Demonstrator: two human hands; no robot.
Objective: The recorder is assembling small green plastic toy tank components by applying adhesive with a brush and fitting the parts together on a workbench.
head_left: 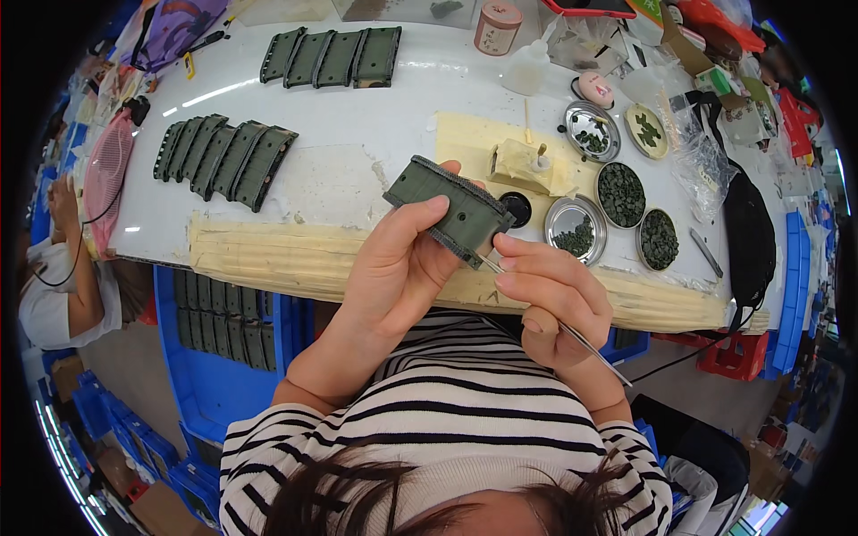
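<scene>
My left hand grips a dark green rectangular piece with beaded, ridged edges and small holes, tilted above the table's front edge. In my right hand is a pair of metal tweezers, pinched between the fingers, with the tips at the piece's lower right corner. One finger of that hand wears a tan cover. Just beyond the piece stands a small black round cap. To its right sit a silver dish and round tins holding many tiny dark green bits.
Two groups of similar green pieces lie farther left on the white table. A tape-covered block, a squeeze bottle and a pink canister stand beyond. A blue crate holds more pieces below. Another person's arm is at far left.
</scene>
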